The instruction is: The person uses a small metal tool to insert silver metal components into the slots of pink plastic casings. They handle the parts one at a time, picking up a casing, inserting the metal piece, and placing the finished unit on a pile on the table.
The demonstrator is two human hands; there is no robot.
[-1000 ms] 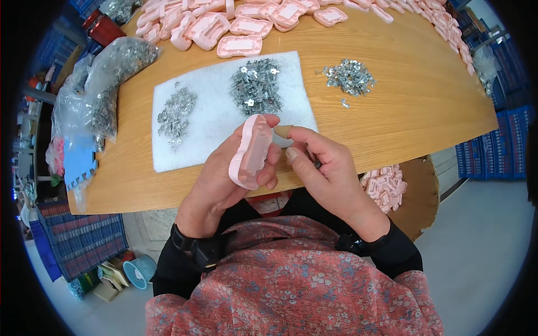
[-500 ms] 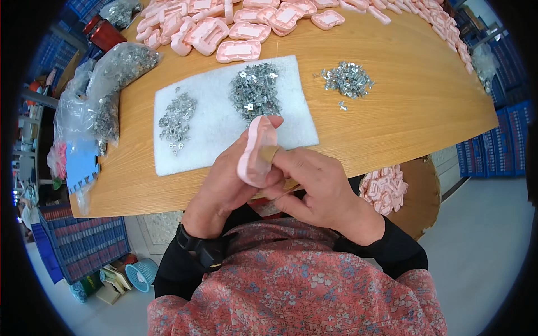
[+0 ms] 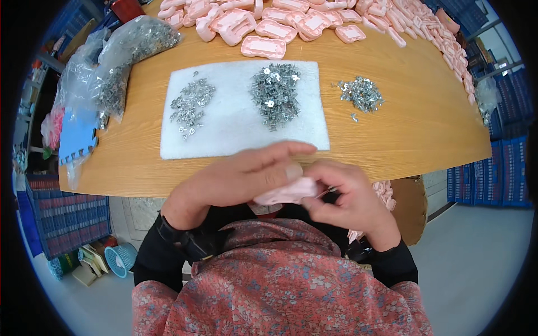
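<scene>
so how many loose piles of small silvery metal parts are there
3: left pile and right pile on the white rectangular mat, third pile on the brown wooden table, right of the mat.

No text, label, brand, number or sign can be read.
</scene>
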